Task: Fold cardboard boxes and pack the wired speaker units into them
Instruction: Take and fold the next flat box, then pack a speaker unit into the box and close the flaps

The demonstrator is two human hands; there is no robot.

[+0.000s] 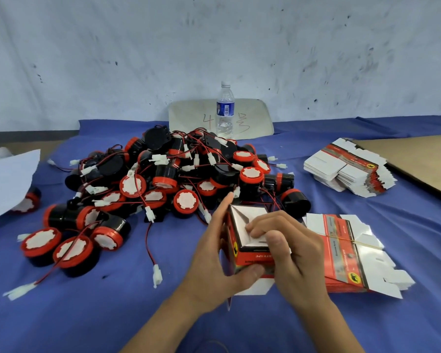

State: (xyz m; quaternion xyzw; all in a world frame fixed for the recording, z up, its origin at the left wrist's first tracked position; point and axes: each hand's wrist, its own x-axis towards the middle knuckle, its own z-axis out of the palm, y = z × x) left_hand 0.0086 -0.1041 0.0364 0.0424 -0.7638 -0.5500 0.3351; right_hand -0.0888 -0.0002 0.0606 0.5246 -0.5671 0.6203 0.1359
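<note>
Likely light and easily creased, the red box [252, 259] sits just before the speaker pile [178, 174]; the left hand [214, 253] grips its walls near stiff corners, the right hand [298, 248] pinches its top flap [250, 220].

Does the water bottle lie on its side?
No, the water bottle stands upright with its cap on top, behind the pile of speakers.

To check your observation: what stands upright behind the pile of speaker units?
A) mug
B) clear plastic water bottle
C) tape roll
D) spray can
B: a clear plastic water bottle with a white cap stands upright behind the pile of speaker units.
</note>
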